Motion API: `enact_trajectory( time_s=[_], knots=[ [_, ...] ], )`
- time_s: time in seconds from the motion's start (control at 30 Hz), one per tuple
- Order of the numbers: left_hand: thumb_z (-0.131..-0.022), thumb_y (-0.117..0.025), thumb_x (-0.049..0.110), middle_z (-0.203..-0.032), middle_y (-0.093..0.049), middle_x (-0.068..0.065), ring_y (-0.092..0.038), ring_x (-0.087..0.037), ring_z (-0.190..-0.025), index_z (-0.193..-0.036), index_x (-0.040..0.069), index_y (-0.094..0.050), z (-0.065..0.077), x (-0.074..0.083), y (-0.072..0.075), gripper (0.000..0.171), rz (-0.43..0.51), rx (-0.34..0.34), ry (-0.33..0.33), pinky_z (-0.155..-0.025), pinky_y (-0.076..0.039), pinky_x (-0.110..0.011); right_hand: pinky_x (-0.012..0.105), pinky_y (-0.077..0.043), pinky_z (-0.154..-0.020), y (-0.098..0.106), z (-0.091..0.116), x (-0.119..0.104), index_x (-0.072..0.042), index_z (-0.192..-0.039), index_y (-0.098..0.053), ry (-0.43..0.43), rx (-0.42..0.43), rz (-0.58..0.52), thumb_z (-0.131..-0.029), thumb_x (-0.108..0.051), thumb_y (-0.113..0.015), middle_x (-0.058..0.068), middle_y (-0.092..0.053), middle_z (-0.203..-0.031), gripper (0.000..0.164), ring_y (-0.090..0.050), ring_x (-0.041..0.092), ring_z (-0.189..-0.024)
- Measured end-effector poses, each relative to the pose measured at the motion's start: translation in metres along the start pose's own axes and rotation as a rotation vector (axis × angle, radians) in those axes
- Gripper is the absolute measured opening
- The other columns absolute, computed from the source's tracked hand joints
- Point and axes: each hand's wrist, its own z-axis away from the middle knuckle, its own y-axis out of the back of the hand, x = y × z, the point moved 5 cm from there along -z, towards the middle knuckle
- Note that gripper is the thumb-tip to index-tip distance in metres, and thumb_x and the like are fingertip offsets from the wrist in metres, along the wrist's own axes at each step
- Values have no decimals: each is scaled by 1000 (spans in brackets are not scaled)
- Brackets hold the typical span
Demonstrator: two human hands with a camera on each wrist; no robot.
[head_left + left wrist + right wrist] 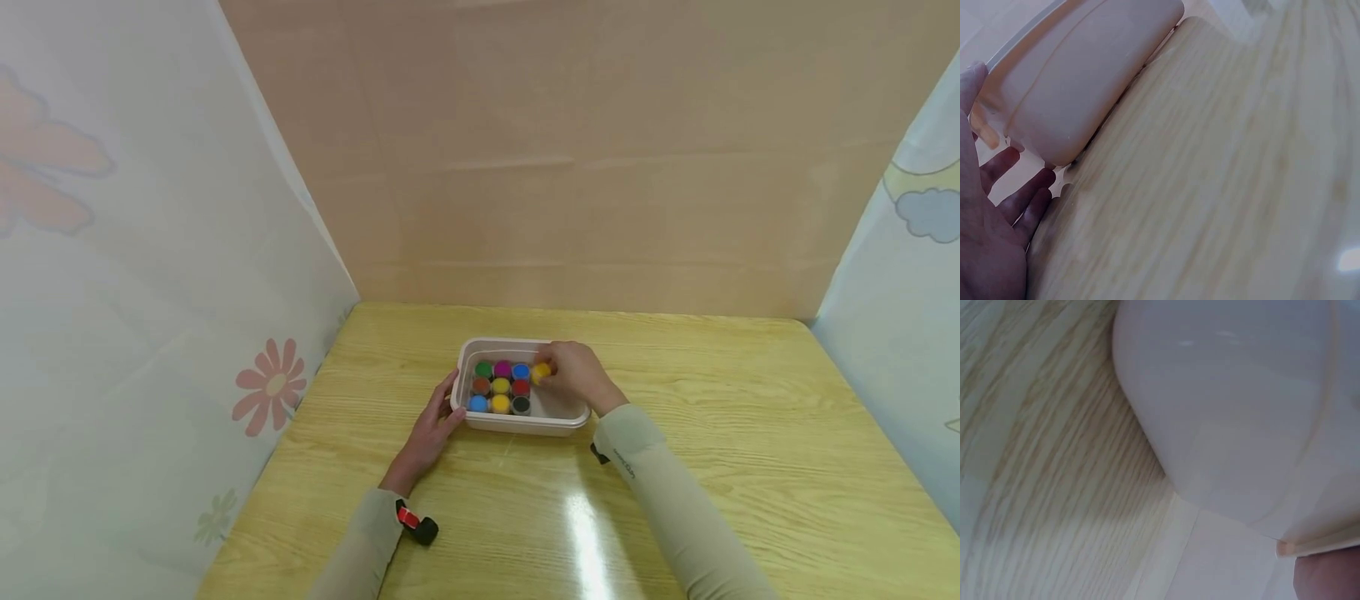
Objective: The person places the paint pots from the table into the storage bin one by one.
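Observation:
A white plastic tub sits on the wooden table, with small paint pots standing in rows in its left part. Their tops are green, magenta, blue, brown, yellow, red and black. Inside the tub, at the right end of the back row, my right hand pinches a yellow paint pot by its sides. My left hand rests against the tub's left end, thumb near the front corner of the rim and fingers extended along the end wall. The right wrist view shows mostly the tub's outer wall; the pinched pot is hidden there.
The wood-grain table extends on both sides of the tub and in front of it. A brown sheet hangs behind the table. White flower-printed cloth borders the left side, and a cloud-printed one the right.

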Motion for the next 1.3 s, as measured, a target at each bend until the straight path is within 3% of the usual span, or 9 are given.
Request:
enact_trajectory(
  time_s=[0.33, 0.53, 0.77, 1.0, 1.13, 1.3],
  knots=[
    [-109, -55, 27, -167, -34, -7, -43, -34, -147, -164, 41, -22, 0, 1, 0, 66, 3, -5, -10, -119, -34, -58, 42, -58, -86, -5, 0, -1, -14, -107, -81, 24, 6, 71, -80, -19, -91, 2, -78, -107, 29, -69, 18, -87],
    [-109, -55, 30, -168, -33, -5, -42, -33, -148, -163, 45, -23, 0, -1, 1, 64, -4, 2, -4, -119, -34, -59, 43, -58, -89, -4, 0, -3, -13, -109, -81, 16, 0, 59, -80, -14, -90, 5, -78, -112, 30, -71, 21, -91],
    [-109, -54, 27, -168, -32, -7, -41, -34, -148, -164, 42, -22, -2, -1, 1, 65, 11, -13, -4, -119, -33, -57, 43, -58, -87, -3, 1, -1, -13, -109, -81, -19, -2, 21, -82, -11, -87, 4, -78, -103, 28, -70, 21, -89],
    [-109, -55, 28, -167, -34, -3, -42, -31, -148, -162, 45, -24, -1, -1, 0, 64, 22, 4, 9, -120, -32, -58, 43, -58, -86, -2, 1, 1, -12, -109, -81, -21, 3, 4, -82, -9, -87, 5, -78, -104, 28, -71, 22, -90],
    [-109, -55, 26, -168, -32, -5, -41, -31, -148, -163, 42, -22, -1, -3, -1, 66, 25, 0, 21, -120, -32, -56, 43, -58, -86, -3, 0, 2, -12, -109, -81, -14, -2, -4, -81, -7, -86, 5, -78, -107, 28, -71, 22, -91],
    [-110, -52, 21, -170, -26, -13, -38, -36, -150, -167, 29, -16, -1, -3, 0, 68, 18, -14, 41, -121, -32, -58, 43, -59, -83, 1, 0, 1, -9, -107, -81, 22, -3, -66, -83, -4, -83, 6, -78, -104, 25, -71, 23, -89]
  ],
)
